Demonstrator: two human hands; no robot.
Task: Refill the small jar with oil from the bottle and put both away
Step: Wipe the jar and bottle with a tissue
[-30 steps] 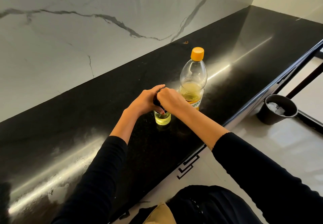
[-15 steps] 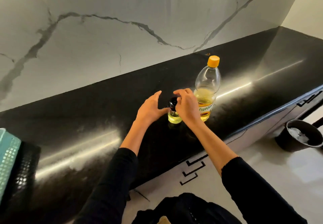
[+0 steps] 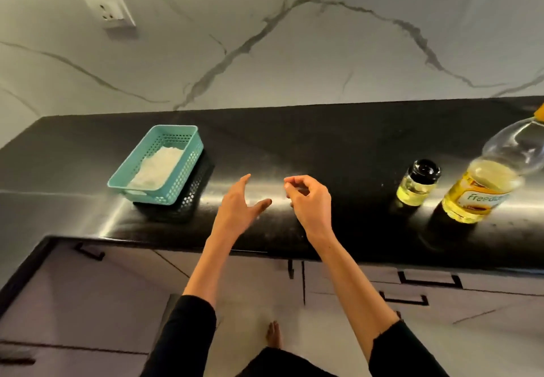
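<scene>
We see the counter (image 3: 323, 141) running left to right against the far wall (image 3: 294, 38), with a wall socket (image 3: 109, 9) above its left part and drawers (image 3: 412, 288) below its near edge. At the left we find a basket (image 3: 188, 147) stacked on a second basket (image 3: 188, 203), and at the far right the small jar (image 3: 418, 183) stands just left of the bottle (image 3: 485, 188), the two apart. Between these groups the left hand (image 3: 238, 205) and right hand (image 3: 310, 200) hover side by side above the counter's near part, touching neither thing.
</scene>
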